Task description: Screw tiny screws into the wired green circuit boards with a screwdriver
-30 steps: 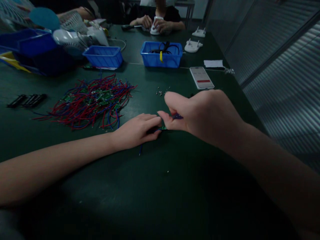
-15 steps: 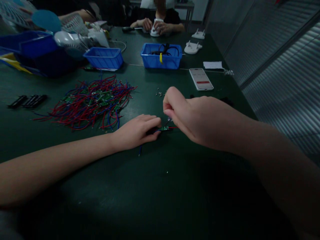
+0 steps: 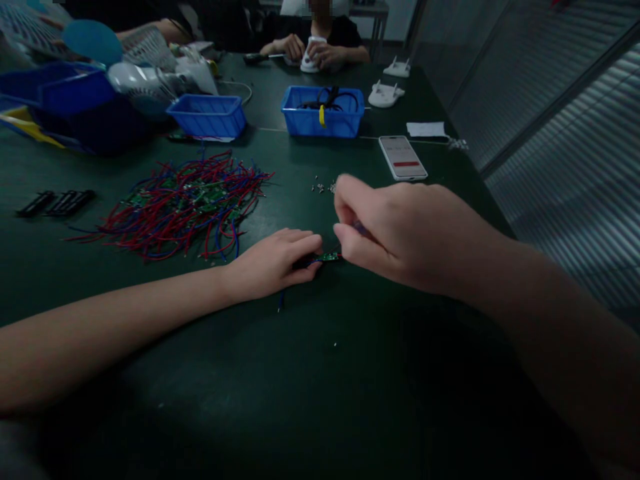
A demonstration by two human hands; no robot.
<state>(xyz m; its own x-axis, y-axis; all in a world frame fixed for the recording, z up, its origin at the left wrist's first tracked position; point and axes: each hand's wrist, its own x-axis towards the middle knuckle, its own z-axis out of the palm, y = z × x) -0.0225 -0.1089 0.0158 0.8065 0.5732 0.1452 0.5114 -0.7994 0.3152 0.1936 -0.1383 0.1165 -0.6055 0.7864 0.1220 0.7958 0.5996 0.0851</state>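
Observation:
My left hand (image 3: 280, 261) lies on the table, closed on one end of a small green circuit board (image 3: 329, 257). A blue wire (image 3: 281, 300) trails out below that hand, and a bit of red wire shows at the board's right end. My right hand (image 3: 395, 227) is curled just right of the board, its fingers wrapped round what looks like a small screwdriver (image 3: 359, 227). Most of that tool is hidden; a thin shaft slants down towards the board. Behind the right hand lie several tiny screws (image 3: 321, 188).
Left of centre lies a heap of red and blue wired circuit boards (image 3: 195, 200), with black parts (image 3: 67, 202) beyond it. Farther back stand a blue bin (image 3: 207, 117), another holding black cables (image 3: 323, 123), and a phone (image 3: 403, 159). A co-worker's hands (image 3: 325, 55) hold a white part.
My right hand has rolled at the wrist and shifted slightly right, its thumb now in view over the tool. The left hand and board stay in place.

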